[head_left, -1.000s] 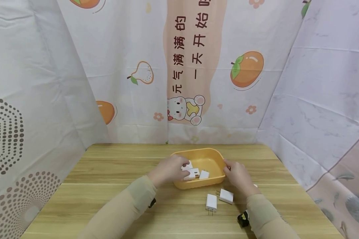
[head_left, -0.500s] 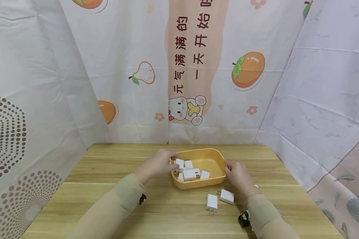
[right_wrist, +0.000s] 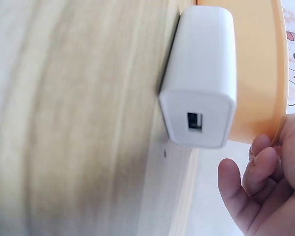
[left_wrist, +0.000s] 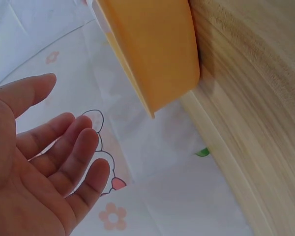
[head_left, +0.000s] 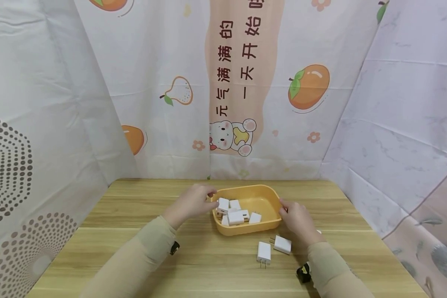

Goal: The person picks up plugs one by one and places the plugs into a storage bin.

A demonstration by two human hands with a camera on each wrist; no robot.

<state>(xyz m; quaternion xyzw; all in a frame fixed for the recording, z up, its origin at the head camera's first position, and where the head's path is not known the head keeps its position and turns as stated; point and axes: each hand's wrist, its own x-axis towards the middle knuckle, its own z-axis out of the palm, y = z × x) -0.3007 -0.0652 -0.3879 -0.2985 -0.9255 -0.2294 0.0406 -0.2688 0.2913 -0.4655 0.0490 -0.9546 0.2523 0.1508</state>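
Observation:
A yellow plastic basket [head_left: 246, 229] sits on the table, with several white USB charger plugs [head_left: 235, 218] heaped in its left half. Just off its left end is my left hand [head_left: 191, 203], holding nothing; in the left wrist view that hand [left_wrist: 49, 167] has loosely bent fingers, apart from the basket [left_wrist: 155, 54]. My right hand [head_left: 297, 217] pinches the basket's right rim between thumb and fingers. In front of the basket lie two loose charger plugs [head_left: 263, 252]. A charger plug [right_wrist: 201, 73] with its USB port facing the camera fills the right wrist view.
Another white piece [head_left: 318, 231] peeks out from behind the right wrist, mostly hidden. Wood-grain tabletop [head_left: 134, 248] surrounds the basket. A printed curtain [head_left: 171, 136] hangs at the table's back edge, and more cloth hangs on both sides.
My left hand has let go of a charger plug at the basket's left end and drawn back leftward out of it. The right hand keeps its grip on the rim.

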